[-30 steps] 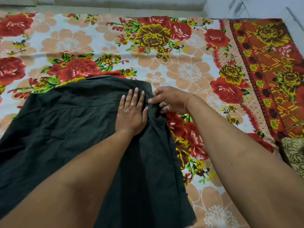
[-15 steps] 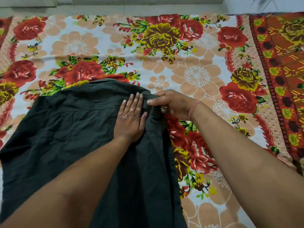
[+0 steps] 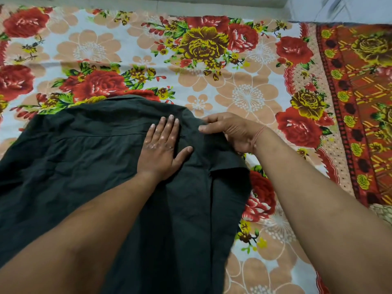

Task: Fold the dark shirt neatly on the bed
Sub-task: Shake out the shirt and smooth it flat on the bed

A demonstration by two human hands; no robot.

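Note:
The dark shirt (image 3: 74,166) lies spread on the bed (image 3: 244,98), its collar end pointing away from me. My left hand (image 3: 162,148) presses flat on the cloth near the right shoulder, fingers straight and thumb spread. Just to its right, my right hand (image 3: 232,132) grips the shirt's right edge, thumb on top and fingers curled under the fold. A sleeve flap lies folded inward below that hand. Both forearms cover much of the shirt's lower part.
The bed carries a floral sheet in red, yellow and peach, with a dark red patterned border (image 3: 360,102) along the right side. A pale wall or headboard (image 3: 191,1) runs across the top. A patterned cushion corner (image 3: 381,211) shows at the right edge.
My right hand has drawn the shirt's right edge and sleeve a little outward, so the folded flap now shows wider. My left thumb has spread. The camera shifted slightly.

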